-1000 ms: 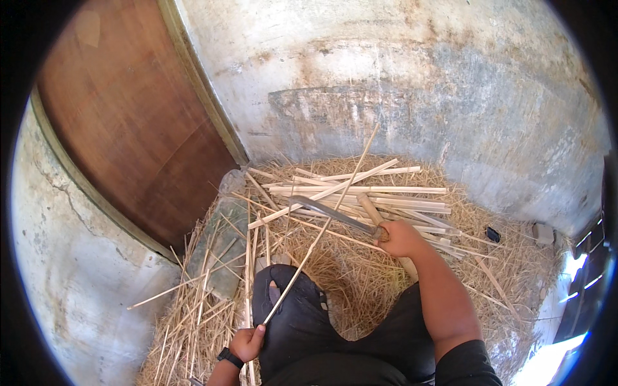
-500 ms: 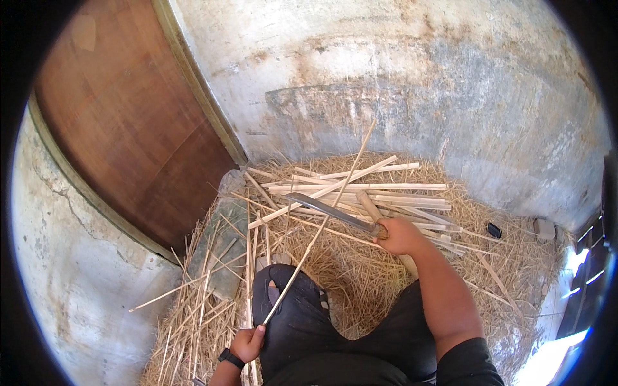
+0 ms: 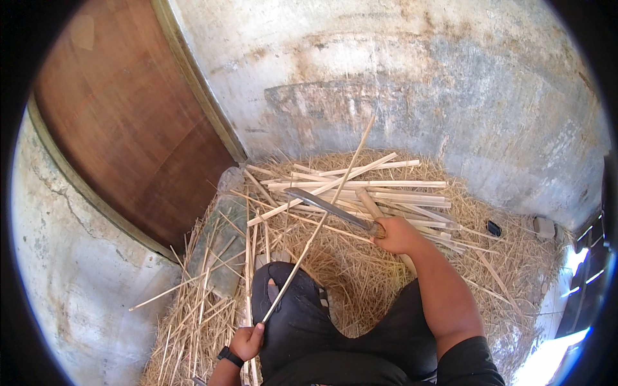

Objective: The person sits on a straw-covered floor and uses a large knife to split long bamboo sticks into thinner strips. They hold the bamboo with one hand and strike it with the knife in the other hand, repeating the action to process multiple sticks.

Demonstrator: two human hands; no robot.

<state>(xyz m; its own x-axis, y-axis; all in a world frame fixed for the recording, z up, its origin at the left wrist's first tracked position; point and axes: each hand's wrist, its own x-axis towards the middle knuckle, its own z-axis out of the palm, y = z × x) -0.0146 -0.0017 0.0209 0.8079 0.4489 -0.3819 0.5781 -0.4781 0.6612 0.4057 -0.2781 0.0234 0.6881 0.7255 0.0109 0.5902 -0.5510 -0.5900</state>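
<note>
While left hand point(image 3: 246, 342) grips slender strip point(image 3: 311, 240), right hand point(image 3: 396, 235) clasps knife point(image 3: 341, 213); pale slats point(image 3: 399, 184) lie near far edge of shavings point(image 3: 360, 296).

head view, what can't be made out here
In the head view:
Knife: grip end mostly covered by the right hand
Thin strip: lower end hidden by the left hand
Small dark object at right: too small to identify
Grey object: cut off by the lower edge

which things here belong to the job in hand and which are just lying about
Likely in the job:
- long bamboo strip, in left hand
- curved-tip knife, in right hand
- piled pale strips

Apparently lying about:
- small black object
- grey block
- loose straw
</note>
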